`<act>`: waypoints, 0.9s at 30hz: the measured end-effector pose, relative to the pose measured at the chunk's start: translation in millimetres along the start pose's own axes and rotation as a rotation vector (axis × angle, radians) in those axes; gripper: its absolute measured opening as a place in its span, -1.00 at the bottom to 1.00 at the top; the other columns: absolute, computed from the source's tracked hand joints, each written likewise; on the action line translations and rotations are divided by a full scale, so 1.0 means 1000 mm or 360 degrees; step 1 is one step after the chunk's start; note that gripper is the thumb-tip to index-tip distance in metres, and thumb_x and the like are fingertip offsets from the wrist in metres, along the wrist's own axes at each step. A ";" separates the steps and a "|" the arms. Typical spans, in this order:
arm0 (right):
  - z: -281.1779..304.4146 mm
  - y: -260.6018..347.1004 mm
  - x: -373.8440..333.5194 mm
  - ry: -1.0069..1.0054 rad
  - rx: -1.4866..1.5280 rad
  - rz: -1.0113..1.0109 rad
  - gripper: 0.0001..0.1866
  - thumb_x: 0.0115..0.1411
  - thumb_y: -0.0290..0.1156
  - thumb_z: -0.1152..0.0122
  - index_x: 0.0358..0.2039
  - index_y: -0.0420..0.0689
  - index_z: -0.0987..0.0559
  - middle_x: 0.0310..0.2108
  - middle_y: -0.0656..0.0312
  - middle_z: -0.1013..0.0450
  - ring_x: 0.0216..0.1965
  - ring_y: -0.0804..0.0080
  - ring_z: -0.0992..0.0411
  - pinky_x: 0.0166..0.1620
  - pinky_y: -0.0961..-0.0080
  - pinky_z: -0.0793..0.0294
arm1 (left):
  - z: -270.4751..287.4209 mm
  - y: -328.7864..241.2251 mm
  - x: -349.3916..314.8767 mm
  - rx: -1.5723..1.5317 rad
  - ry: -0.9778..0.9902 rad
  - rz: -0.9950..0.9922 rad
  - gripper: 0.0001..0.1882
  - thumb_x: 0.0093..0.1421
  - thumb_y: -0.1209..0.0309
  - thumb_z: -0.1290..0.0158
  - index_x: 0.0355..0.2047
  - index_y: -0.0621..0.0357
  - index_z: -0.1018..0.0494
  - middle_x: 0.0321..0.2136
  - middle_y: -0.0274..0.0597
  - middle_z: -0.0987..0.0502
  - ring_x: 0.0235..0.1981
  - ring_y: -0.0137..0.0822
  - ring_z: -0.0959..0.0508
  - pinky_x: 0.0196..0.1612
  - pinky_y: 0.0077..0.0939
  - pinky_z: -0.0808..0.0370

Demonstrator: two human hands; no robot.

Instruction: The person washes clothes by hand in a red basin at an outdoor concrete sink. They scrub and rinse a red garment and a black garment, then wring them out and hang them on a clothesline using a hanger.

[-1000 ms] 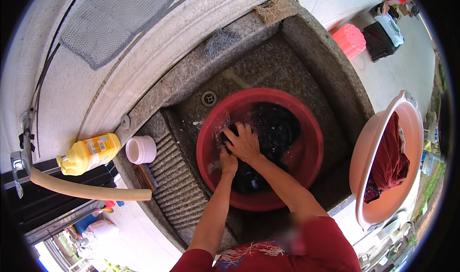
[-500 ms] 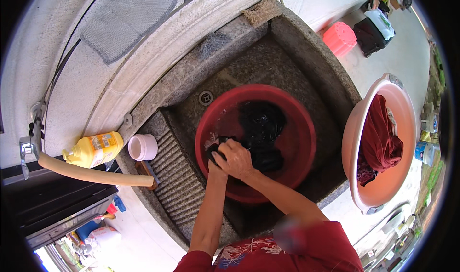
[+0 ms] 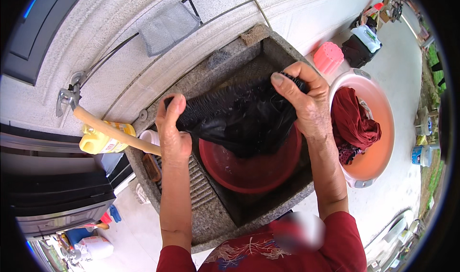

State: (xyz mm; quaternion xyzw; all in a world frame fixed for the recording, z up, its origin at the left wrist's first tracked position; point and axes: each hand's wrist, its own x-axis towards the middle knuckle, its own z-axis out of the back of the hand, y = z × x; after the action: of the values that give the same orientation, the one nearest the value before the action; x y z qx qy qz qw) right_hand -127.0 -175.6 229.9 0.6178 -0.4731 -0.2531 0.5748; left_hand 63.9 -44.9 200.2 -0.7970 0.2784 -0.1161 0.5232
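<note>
A wet black garment with a gathered elastic waistband (image 3: 239, 116) is stretched wide above the red basin (image 3: 239, 178). My left hand (image 3: 172, 130) pinches one end of the waistband between thumb and fingers. At the other end, my right hand (image 3: 309, 97) grips the band, thumb on top. The garment's lower part hangs down over the basin and hides its far side. The basin stands inside a grey stone sink (image 3: 211, 229), beside a ridged washboard surface (image 3: 203, 186).
Right of the sink, a pink tub (image 3: 388, 128) holds dark red cloth (image 3: 354, 116). To the left are a tap hose (image 3: 112, 131), a yellow bottle (image 3: 103, 142), a pale cup (image 3: 150, 137) and a brush (image 3: 152, 167). A pink stool (image 3: 328, 57) stands beyond the sink.
My hands were together low in the basin on the bunched black cloth. Now they are raised and far apart, with the garment lifted and its waistband spread between them.
</note>
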 end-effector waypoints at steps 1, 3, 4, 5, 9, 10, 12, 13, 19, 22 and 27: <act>0.000 0.025 -0.001 -0.0073 0.0062 0.0106 -0.85 0.04 -0.51 -0.29 -0.57 -0.15 -0.48 -0.61 0.49 -0.36 -0.50 0.80 -0.26 -0.40 0.81 -0.26 | -0.017 -0.019 0.001 -0.0054 0.0010 -0.0083 -0.77 0.03 0.39 -0.18 -0.33 0.17 -0.42 -0.46 -0.35 -0.44 -0.42 -0.54 -0.43 -0.29 -0.64 -0.40; -0.009 0.068 -0.008 -0.0202 0.0270 0.0245 -0.88 0.04 -0.51 -0.30 -0.54 -0.15 -0.50 -0.57 0.44 -0.42 -0.51 0.78 -0.32 -0.39 0.83 -0.30 | -0.041 -0.066 -0.006 -0.0103 0.0062 -0.0306 -0.78 0.04 0.35 -0.17 -0.35 0.16 -0.42 -0.49 -0.35 -0.42 -0.46 -0.51 -0.43 -0.34 -0.58 -0.42; -0.008 0.084 -0.014 -0.0257 0.0251 0.0313 -0.86 0.02 -0.54 -0.30 -0.56 -0.15 -0.48 -0.59 0.44 -0.41 -0.54 0.78 -0.31 -0.42 0.84 -0.29 | -0.052 -0.080 -0.010 -0.0120 0.0132 -0.0416 -0.78 0.05 0.32 -0.16 -0.37 0.16 -0.41 -0.52 -0.34 -0.40 -0.48 -0.49 -0.42 -0.36 -0.54 -0.43; -0.004 0.092 -0.018 -0.0237 0.0227 0.0396 -0.86 0.02 -0.55 -0.29 -0.56 -0.15 -0.47 -0.60 0.44 -0.40 -0.55 0.79 -0.30 -0.43 0.84 -0.29 | -0.058 -0.093 -0.016 -0.0214 0.0266 -0.0419 -0.76 0.08 0.26 -0.13 -0.38 0.16 -0.41 -0.53 -0.33 -0.39 -0.48 -0.47 -0.42 -0.37 -0.53 -0.43; 0.007 0.069 -0.047 -0.0007 0.0219 0.0289 -0.83 0.00 -0.57 -0.28 -0.46 -0.12 -0.43 -0.48 0.46 -0.35 -0.45 0.81 -0.26 -0.35 0.83 -0.26 | -0.034 -0.084 -0.024 -0.0242 0.0482 -0.0379 -0.69 0.15 0.13 0.00 -0.51 0.12 -0.34 -0.64 -0.34 -0.30 -0.61 -0.46 -0.26 -0.48 -0.56 -0.25; 0.017 0.052 -0.058 0.0136 0.0169 0.0084 -0.83 0.02 -0.55 -0.28 -0.43 -0.11 -0.43 -0.46 0.48 -0.34 -0.43 0.81 -0.24 -0.33 0.81 -0.26 | -0.026 -0.065 -0.024 -0.0172 0.0567 -0.0340 -0.67 0.16 0.13 0.00 -0.56 0.10 -0.30 -0.67 -0.35 -0.28 -0.63 -0.47 -0.21 -0.49 -0.56 -0.21; 0.024 0.007 -0.084 0.0288 0.0084 -0.0340 -0.86 0.07 -0.50 -0.25 -0.43 -0.10 -0.43 -0.45 0.51 -0.32 -0.39 0.81 -0.22 -0.29 0.80 -0.23 | 0.003 -0.021 -0.021 -0.0052 0.0615 -0.0229 -0.66 0.18 0.21 0.01 -0.65 0.04 -0.21 -0.73 -0.38 -0.21 -0.66 -0.50 -0.16 -0.51 -0.58 -0.16; 0.027 -0.021 -0.098 0.0377 -0.0059 -0.0414 -0.87 0.08 -0.49 -0.24 -0.43 -0.12 -0.43 -0.45 0.50 -0.32 -0.37 0.80 -0.23 -0.26 0.79 -0.24 | 0.017 0.000 -0.025 0.0005 0.0635 -0.0138 -0.65 0.18 0.27 0.01 -0.68 0.03 -0.18 -0.74 -0.39 -0.18 -0.67 -0.52 -0.15 -0.53 -0.60 -0.14; 0.035 -0.148 -0.159 0.1304 -0.0665 -0.1006 -0.71 0.04 -0.21 -0.22 -0.27 -0.10 -0.52 -0.34 0.25 -0.44 -0.22 0.45 -0.40 -0.10 0.54 -0.34 | 0.101 0.091 -0.079 0.0713 0.0649 0.0458 -0.57 0.15 0.34 -0.08 -0.79 0.03 -0.16 -0.79 -0.48 -0.15 -0.71 -0.63 -0.10 -0.60 -0.62 -0.04; 0.022 -0.167 -0.134 0.1786 -0.1377 -0.0948 -0.66 0.03 -0.10 -0.18 -0.19 0.06 -0.55 0.00 0.21 -0.29 0.07 0.15 -0.23 0.02 0.08 -0.27 | 0.118 0.107 -0.100 0.1258 0.0859 0.0772 -0.56 0.09 0.25 -0.16 -0.79 0.08 -0.23 -0.79 -0.46 -0.22 -0.70 -0.62 -0.14 -0.61 -0.59 -0.07; 0.028 -0.255 -0.091 0.1101 -0.2292 -0.0728 -0.67 0.11 -0.24 -0.11 -0.07 0.17 -0.46 0.09 0.21 -0.20 0.13 0.14 -0.12 -0.05 -0.03 -0.30 | 0.115 0.137 -0.093 0.2026 0.1580 0.1175 -0.47 -0.01 -0.07 -0.14 -0.59 0.24 -0.47 -0.64 -0.18 -0.48 -0.55 -0.30 -0.47 -0.45 -0.44 -0.36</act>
State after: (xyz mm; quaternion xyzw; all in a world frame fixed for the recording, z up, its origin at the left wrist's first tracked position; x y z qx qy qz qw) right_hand -115.0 -137.2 -39.4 0.2228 0.1452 -0.4004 0.8769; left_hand -1.5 55.1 37.6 -0.0719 0.5952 -0.4051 0.6902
